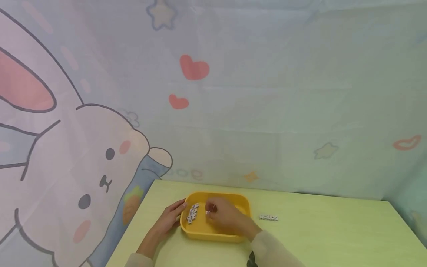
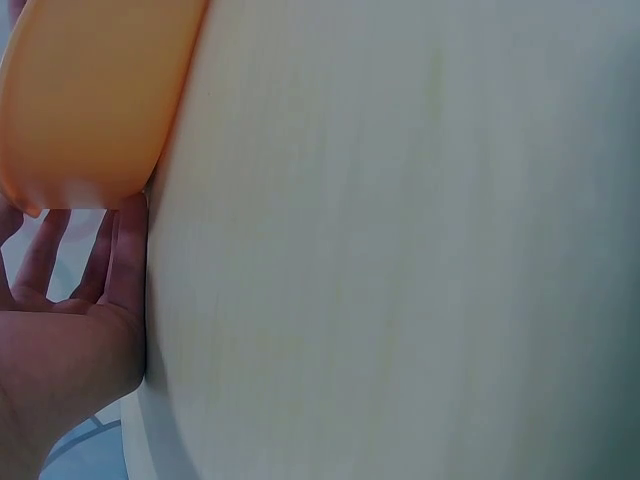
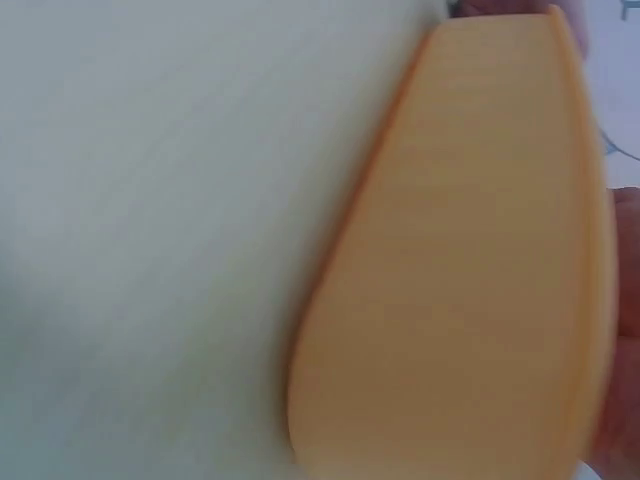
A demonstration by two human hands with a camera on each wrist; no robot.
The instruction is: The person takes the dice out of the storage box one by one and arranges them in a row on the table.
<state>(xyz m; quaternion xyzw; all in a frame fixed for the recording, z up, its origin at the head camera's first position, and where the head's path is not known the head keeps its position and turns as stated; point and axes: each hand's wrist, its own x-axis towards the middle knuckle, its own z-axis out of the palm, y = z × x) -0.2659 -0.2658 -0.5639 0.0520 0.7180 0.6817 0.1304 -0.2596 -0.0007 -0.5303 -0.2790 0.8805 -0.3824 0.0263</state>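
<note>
A yellow tray [image 1: 213, 236] stands on the table, and several white dice [image 1: 192, 213] lie grouped along its left inner side. My left hand [image 1: 169, 218] holds the tray's left end. In the left wrist view, that hand's fingers [image 2: 125, 255] touch the outer wall, with the thumb up by the rim. My right hand [image 1: 224, 214] is over the tray's middle, thumb and fingers pinching a white die [image 1: 208, 212]. The right wrist view shows mostly the tray's outer side wall [image 3: 450, 270], with part of the right hand [image 3: 625, 330] behind the rim.
A short row of dice [image 1: 268, 217] sits on the table [image 1: 333, 230] to the right of the tray. A dark object [image 1: 251, 259] shows beside the right sleeve at the bottom edge. Behind the table hangs a printed cloth [image 1: 267, 111] with a rabbit and hearts.
</note>
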